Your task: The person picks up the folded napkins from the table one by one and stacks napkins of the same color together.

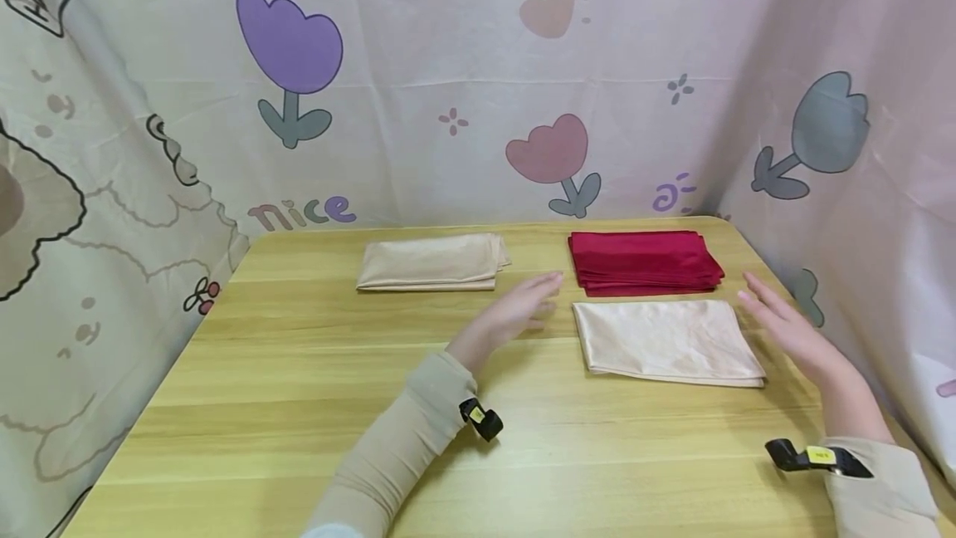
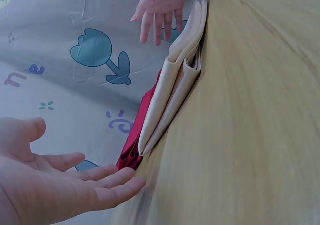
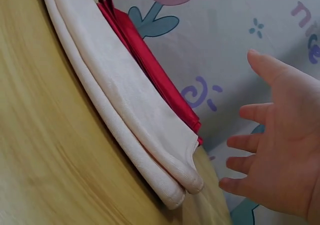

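Flanking the cream cloth (image 1: pixel 668 340) on the desk (image 1: pixel 299 405), just in front of the red cloth (image 1: pixel 646 260), your left hand (image 1: pixel 508 318) and right hand (image 1: pixel 792 335) both show spread and empty in the head view. From the left wrist, your left hand stretches out, holding nothing, the cream folds beyond. From the right wrist, your right hand is equally empty near the folds; you seem between grips, and taking hold would call for curling both hands onto the edges.

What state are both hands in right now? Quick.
Left hand: open, holding nothing.
Right hand: open, holding nothing, just off the right end of the front cream cloth.
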A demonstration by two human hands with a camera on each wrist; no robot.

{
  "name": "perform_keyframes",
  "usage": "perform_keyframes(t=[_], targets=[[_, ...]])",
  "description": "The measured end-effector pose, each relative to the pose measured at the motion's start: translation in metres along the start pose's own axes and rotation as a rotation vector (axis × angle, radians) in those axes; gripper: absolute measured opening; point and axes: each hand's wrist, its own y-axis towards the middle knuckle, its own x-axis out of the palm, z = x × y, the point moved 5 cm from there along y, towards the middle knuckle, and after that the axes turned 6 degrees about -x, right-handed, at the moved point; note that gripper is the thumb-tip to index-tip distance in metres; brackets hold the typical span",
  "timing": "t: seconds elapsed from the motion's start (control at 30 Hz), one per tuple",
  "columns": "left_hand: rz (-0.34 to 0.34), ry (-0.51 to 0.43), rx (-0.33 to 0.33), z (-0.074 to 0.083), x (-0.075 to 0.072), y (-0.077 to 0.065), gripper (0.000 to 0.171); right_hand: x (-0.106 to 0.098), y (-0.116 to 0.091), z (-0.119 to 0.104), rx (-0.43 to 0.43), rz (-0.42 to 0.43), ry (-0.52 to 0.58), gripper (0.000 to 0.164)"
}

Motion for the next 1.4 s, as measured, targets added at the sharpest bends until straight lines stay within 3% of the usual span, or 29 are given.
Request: perform_keyframes(t=[0.17,0.53,0.63,0.87,1.13,1.4], targets=[[-0.022,-0.149,-0.045,-0.009,0.001,0.001,0.066,-0.001,-0.006,0.001,0.024,-0.002,0.041,0.071],[-0.065,-0.307,-0.080,-0.017,0.007,-0.002,0.063,-0.004,-0.009,0.012,0.053,-0.034,0.070,0.071],[-0.060,-0.342,-0.096,-0.018,0.009,-0.003,0.063,-0.005,-0.006,0.017,0.031,-0.040,0.177,0.069],[-0.054,-0.464,-0.135,-0.024,0.018,-0.002,0.062,-0.004,-0.004,0.022,-0.031,-0.072,0.598,0.068],[-0.012,-0.544,-0.127,-0.031,0.023,0.002,0.061,-0.002,-0.002,0.023,-0.030,-0.070,0.733,0.067],[-0.057,-0.447,-0.104,-0.033,0.030,0.004,0.065,-0.001,-0.001,0.023,-0.042,-0.075,0.835,0.034]])
